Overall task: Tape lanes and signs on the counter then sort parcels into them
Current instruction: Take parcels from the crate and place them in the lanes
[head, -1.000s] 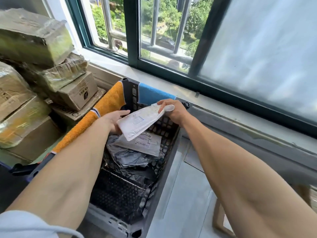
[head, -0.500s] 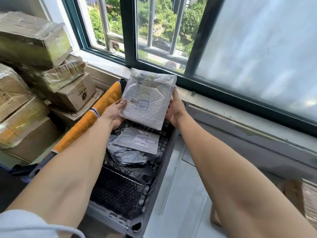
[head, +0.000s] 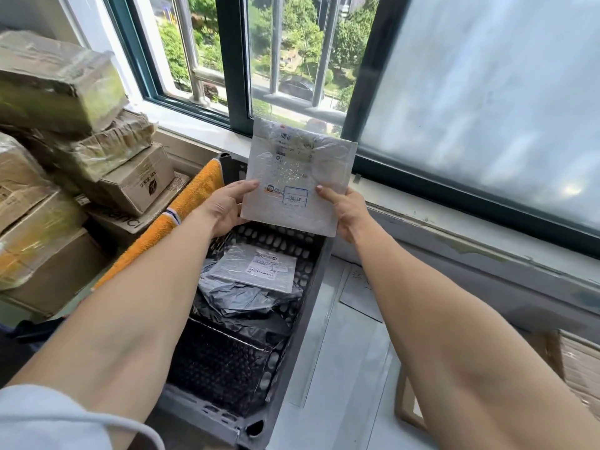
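Note:
A white padded mailer (head: 297,177) is held upright above the far end of a dark perforated crate (head: 311,287), its label facing me. My left hand (head: 224,207) grips the mailer's lower left edge and my right hand (head: 347,211) grips its lower right edge. Inside the crate lie a grey flat parcel with a white label (head: 256,266), a crumpled grey plastic bag parcel (head: 240,300) and a black bubble mailer (head: 220,362). On the pale counter (head: 341,368) right of the crate, clear tape strips and a paper sign (head: 360,290) are stuck down.
Taped cardboard boxes (head: 55,177) are stacked at the left. An orange towel (head: 181,209) hangs over the crate's left rim. The window sill and frame (head: 454,196) run behind. A tape roll (head: 406,404) and a brown carton (head: 581,365) sit at the right edge.
The white mailer was lifted out of the crate, turned from flat to upright and raised towards the window. Both hands shifted to its lower corners.

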